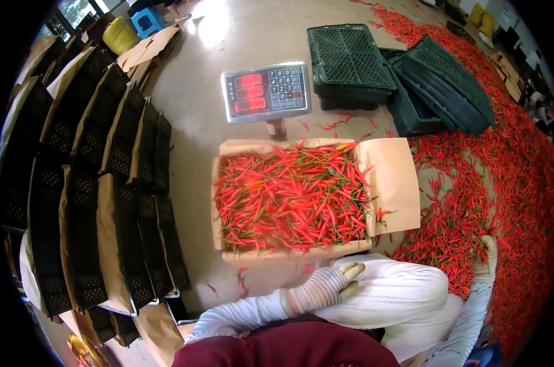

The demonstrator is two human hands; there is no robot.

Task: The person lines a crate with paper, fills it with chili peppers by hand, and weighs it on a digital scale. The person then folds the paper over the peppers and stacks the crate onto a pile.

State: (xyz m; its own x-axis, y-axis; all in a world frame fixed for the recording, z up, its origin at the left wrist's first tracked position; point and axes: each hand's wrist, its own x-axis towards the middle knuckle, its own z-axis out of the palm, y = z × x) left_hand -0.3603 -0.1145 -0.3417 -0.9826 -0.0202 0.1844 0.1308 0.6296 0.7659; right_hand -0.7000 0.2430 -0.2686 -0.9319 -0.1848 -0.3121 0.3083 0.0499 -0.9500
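Red chili peppers (295, 196) with green stems fill a paper-lined crate (295, 252) in front of me, below the lit display of a digital scale (266, 92). My left hand (320, 289), in a striped glove with pale fingertips, rests by my knee, fingers stretched out and holding nothing. Far to the right, my right hand (485, 260), gloved too, reaches into the heap of loose chili peppers (442, 251). Its fingers curl around some peppers; the heap partly hides them. A brown paper flap (392, 183) folds out from the crate's right side, with a few peppers on it.
Dark crates lined with paper (81, 232) stand stacked along the left. Green plastic crates (350, 61) sit behind the scale, several leaning at the right (442, 85). A blue stool (147, 22) and a person's legs show at the back. Chili peppers cover the floor rightward.
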